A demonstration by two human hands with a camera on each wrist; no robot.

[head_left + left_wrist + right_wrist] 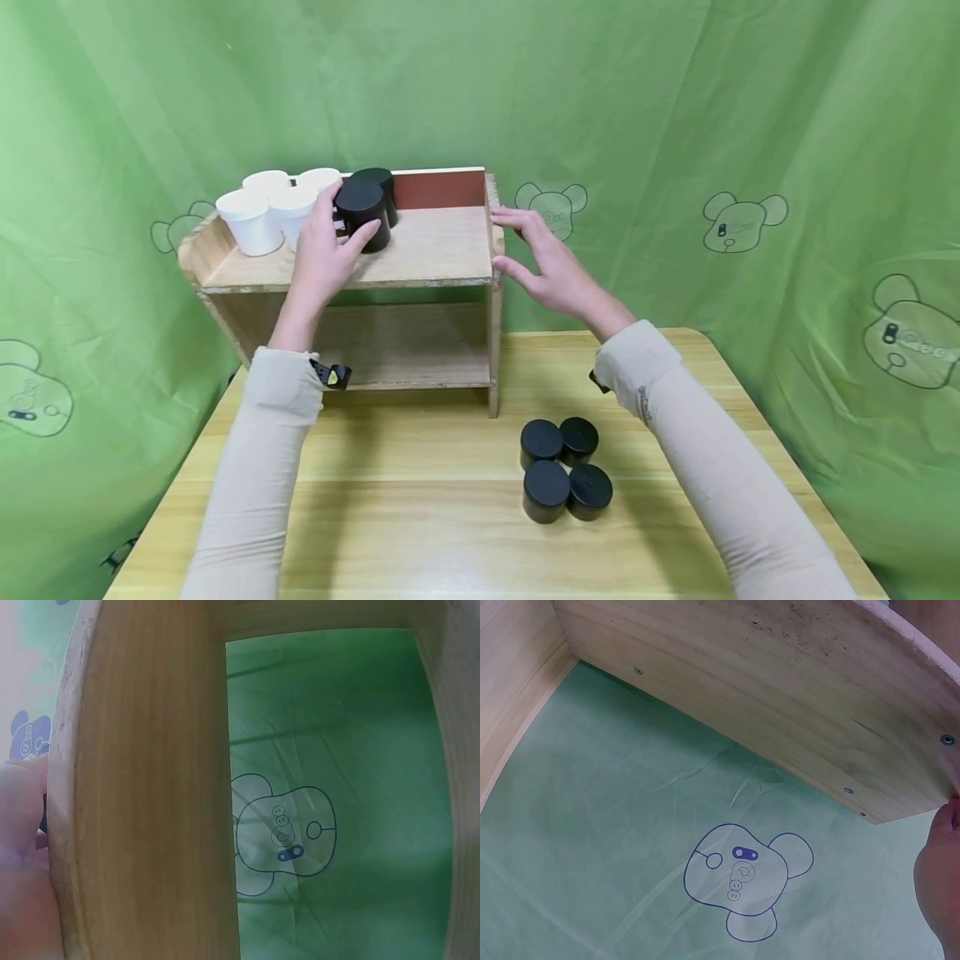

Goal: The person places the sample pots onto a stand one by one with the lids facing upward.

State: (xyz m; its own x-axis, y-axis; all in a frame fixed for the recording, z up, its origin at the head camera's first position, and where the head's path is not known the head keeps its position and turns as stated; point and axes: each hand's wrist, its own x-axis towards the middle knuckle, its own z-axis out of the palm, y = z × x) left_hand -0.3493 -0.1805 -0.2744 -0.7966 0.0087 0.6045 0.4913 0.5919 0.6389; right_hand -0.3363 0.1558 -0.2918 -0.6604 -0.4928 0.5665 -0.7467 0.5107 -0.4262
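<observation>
On the top board of a wooden shelf (420, 282), my left hand (324, 250) grips a black lidded jar (362, 208), thumb at its front and fingers at its left side. Behind that one stands another black jar (387, 190). Several white tubs (251, 223) stand just left of the hand. My right hand (551, 267) touches the shelf's right side panel (495, 250) with its fingertips, fingers fairly straight. In the left wrist view, the board hides most of my left hand (26, 840). At the edge of the right wrist view, my right hand (939, 877) meets the side panel.
Several black lidded jars (546, 487) stand grouped on the wooden table (420, 517), in front and to the right of the shelf. A lower board (405, 346) spans the shelf under the top one. Green cloth (637, 100) with bear prints hangs behind and beside the table.
</observation>
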